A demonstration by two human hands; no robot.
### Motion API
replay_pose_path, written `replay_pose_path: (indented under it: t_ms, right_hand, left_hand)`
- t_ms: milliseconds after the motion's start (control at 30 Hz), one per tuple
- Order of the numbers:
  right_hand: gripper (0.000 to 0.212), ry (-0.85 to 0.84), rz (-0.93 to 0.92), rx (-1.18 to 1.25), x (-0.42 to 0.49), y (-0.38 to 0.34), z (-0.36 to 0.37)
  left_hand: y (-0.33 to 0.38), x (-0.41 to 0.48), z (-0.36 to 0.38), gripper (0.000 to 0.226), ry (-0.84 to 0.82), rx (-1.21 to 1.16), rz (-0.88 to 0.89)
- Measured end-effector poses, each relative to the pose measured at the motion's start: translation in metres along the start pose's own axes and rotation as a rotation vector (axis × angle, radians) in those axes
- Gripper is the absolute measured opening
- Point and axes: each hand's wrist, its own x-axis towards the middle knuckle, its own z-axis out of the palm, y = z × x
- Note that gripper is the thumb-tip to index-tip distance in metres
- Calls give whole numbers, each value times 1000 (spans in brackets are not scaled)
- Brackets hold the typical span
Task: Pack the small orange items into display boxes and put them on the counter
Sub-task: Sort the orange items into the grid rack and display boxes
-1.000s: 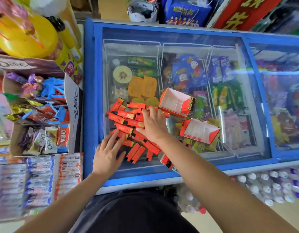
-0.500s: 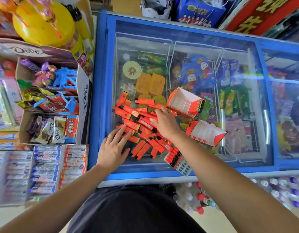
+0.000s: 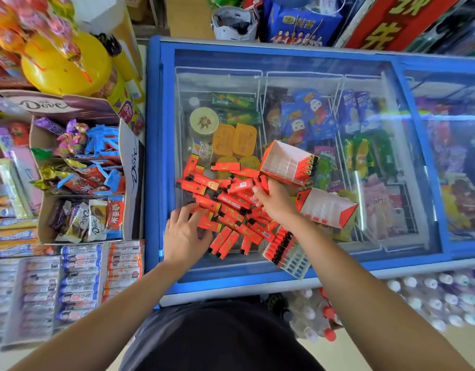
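Observation:
A heap of small orange stick-shaped packs (image 3: 225, 202) lies on the glass lid of a blue chest freezer (image 3: 154, 156). My left hand (image 3: 184, 234) rests on the heap's near left edge, fingers slightly bent over a few packs. At the heap's right side my right hand (image 3: 275, 203) has its fingertips curled round some packs. Just beyond it stands an orange display box (image 3: 284, 163) with white dividers and several packs at its right end. A second display box (image 3: 328, 207) lies to the right of my wrist. A third tray (image 3: 288, 254), partly filled, sits under my right forearm.
A Dove cardboard box (image 3: 132, 167) full of sweets stands left of the freezer, with rows of gum packs (image 3: 78, 277) in front of it. A yellow lollipop stand (image 3: 62, 65) is at the far left. Water bottles (image 3: 418, 290) lie below the freezer's front edge.
My left hand has slid forward onto the heap and its fingers have bent. My right hand has drawn back to the heap's right side and curled round packs.

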Motion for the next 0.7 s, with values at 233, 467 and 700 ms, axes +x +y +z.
replay_pose_path:
  t_ms: [233, 467, 700]
  right_hand:
    - [17, -60, 196, 543, -38, 9, 3]
    - [22, -82, 154, 779, -76, 6, -8]
    - [16, 86, 157, 792, -92, 9, -21]
  left_hand:
    - [34, 55, -3, 38, 57, -40, 159]
    - [49, 91, 4, 41, -71, 191, 261]
    - [63, 118, 5, 38, -154, 272, 278]
